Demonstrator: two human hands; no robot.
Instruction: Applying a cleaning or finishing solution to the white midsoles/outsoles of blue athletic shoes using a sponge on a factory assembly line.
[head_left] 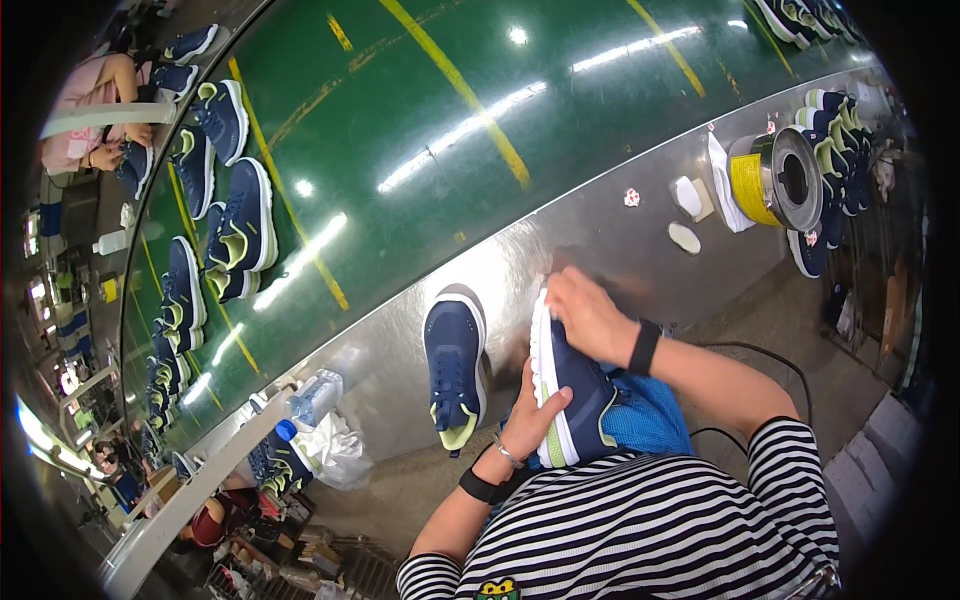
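Note:
A navy sneaker (583,390) with a white and lime sole is tipped on its side close to my body, its sole facing left. My left hand (537,422) grips it near the heel, thumb over the sole edge. At the toe end, my right hand (588,312) is closed with its fingers bent against the shoe's front. Whether those fingers also pinch something small is hidden. Just left of my hands, a matching sneaker (453,350) stands upright on the metal ledge (400,390), its toe pointing away from me.
Beyond the ledge runs a green conveyor belt (400,110) with yellow lines, carrying several navy sneakers (245,215) at left. A metal can (790,185) and white pads (684,237) lie right, near more shoes (835,150). A plastic bottle (315,395) and crumpled plastic (335,445) sit left. Another person (85,115) works far left.

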